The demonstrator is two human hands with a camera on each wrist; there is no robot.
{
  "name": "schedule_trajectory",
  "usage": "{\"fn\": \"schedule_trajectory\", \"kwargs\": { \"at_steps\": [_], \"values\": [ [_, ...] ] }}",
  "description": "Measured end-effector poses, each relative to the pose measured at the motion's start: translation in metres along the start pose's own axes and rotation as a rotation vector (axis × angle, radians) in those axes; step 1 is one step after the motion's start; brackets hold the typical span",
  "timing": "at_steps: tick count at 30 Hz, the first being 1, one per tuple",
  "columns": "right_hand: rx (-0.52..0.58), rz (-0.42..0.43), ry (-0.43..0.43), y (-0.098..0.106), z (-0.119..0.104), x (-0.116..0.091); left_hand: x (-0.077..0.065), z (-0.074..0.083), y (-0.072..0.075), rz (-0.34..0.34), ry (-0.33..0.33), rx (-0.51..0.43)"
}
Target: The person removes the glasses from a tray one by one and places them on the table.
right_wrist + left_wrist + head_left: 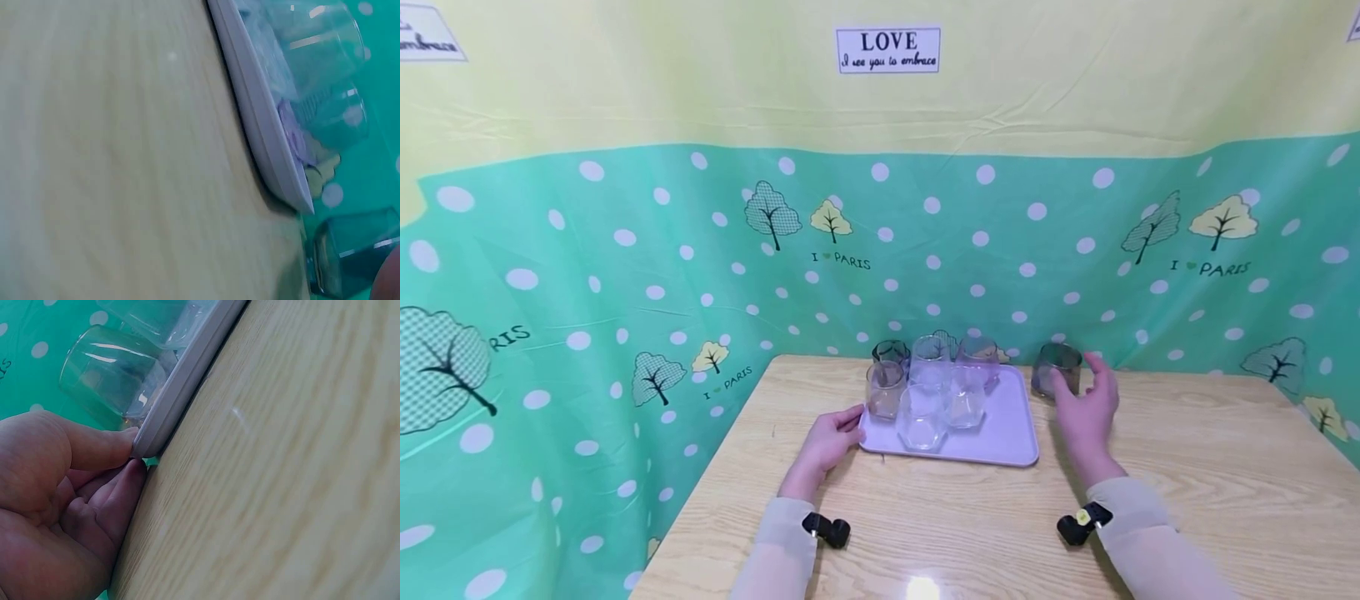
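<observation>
L wrist view shows what head view hides: left hand (829, 440) pinching the tray (1011, 429) at its near-L corner, thumb on rim, fingers tucked below. R wrist view catches only a fingertip over the dark glass (1047, 365); head view has the right hand (1088, 408) holding it, thumb & fingers set wide round its sides. Glass is upright, just R of tray, not touching it; can't tell if base meets table.

Surface: light wood-grain table (955, 525), w/ bright reflection at near side. Behind: cloth (700, 192), yellow above, green w/ white dots & trees below, "LOVE" label (888, 50) top ctr.

Count: 1 tray; 7 glasses total, 6 on tray, 1 in R hand; 2 blk wrist cams (826, 530), 1 per sleeve (778, 546).
</observation>
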State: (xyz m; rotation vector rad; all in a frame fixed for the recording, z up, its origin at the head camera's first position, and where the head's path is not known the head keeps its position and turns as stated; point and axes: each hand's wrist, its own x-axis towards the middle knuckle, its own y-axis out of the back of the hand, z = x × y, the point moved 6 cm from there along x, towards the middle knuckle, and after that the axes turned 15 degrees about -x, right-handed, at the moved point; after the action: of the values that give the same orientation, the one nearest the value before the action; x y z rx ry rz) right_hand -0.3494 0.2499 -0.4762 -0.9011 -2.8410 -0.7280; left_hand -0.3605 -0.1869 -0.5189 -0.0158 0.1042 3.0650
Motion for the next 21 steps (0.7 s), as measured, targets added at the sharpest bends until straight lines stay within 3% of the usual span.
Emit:
{"fn": "schedule_trajectory", "kwargs": {
  "at_steps": [8,21],
  "values": [
    [0.031,0.028,0.073,-0.014,-0.013,-0.021,0.001,0.0,0.0,0.003,0.001,-0.01],
    [0.004,-0.091,0.126,-0.038,-0.031,-0.045,0.001,-0.001,0.0,-0.005,-0.003,-0.011]
  ]
}}
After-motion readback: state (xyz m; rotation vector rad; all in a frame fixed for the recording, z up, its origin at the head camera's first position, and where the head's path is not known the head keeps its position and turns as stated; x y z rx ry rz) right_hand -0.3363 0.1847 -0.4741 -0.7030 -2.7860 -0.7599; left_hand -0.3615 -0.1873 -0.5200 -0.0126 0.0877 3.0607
